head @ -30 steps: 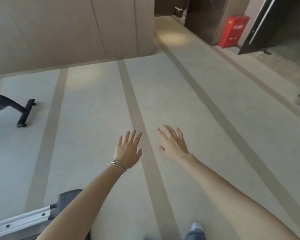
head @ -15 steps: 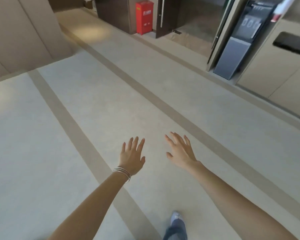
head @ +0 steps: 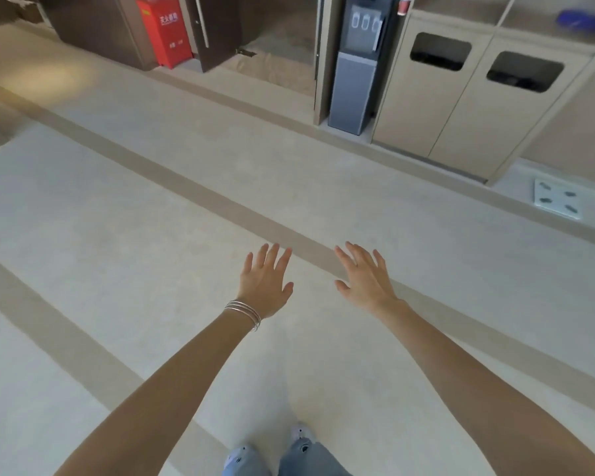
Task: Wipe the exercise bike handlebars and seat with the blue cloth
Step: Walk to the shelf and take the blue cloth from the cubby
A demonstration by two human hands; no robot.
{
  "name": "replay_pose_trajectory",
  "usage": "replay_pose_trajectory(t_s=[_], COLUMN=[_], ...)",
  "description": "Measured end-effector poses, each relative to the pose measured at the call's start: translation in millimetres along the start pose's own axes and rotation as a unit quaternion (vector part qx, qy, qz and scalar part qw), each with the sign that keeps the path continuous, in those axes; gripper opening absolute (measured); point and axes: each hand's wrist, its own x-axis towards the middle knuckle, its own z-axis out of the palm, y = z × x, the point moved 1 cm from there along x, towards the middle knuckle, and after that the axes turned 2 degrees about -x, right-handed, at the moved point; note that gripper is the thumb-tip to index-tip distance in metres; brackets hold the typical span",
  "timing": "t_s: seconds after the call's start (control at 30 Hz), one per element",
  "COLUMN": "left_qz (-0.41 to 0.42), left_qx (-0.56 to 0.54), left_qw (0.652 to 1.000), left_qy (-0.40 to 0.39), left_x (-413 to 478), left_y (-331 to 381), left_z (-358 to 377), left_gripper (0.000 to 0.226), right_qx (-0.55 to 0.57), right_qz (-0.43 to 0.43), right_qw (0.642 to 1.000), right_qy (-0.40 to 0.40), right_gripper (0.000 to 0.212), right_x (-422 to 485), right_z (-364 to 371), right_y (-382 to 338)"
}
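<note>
Both my hands are stretched out in front of me over the pale floor, palms down and fingers spread. My left hand point(head: 267, 281), with thin silver bangles on the wrist, holds nothing. My right hand point(head: 363, 278) is also empty. A blue object that may be the blue cloth point(head: 579, 18) lies blurred on top of the beige cabinet at the far top right, well away from both hands. No exercise bike is in view.
A beige cabinet with two dark bin slots point(head: 461, 97) stands at the right. A grey water dispenser point(head: 356, 70) is beside it, a red fire box point(head: 164, 30) further left. A white floor scale point(head: 559, 198) lies near the cabinet. My feet show at the bottom.
The view has swung to the right: the bike's base at the left has left the frame, and the water dispenser, cabinet and scale have come in. Both hands stay open and outstretched.
</note>
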Motion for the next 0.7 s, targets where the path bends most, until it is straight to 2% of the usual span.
replay_pose_trajectory(t_s=[0.37,0.7], left_qz=[0.142,0.218], left_qx=[0.039,0.058], left_qw=[0.989,0.974], left_qy=[-0.009,-0.022], left_x=[144,329], left_y=[94,141], left_z=[-6,-34], left_gripper=[0.069,0.069], right_qx=[0.036,0.002], right_qz=[0.127,0.204], right_qw=[0.991,0.979], right_qy=[0.004,0.025], right_gripper=[0.066,0.066], right_x=[33,135], right_z=[-5,-44], right_y=[119,230])
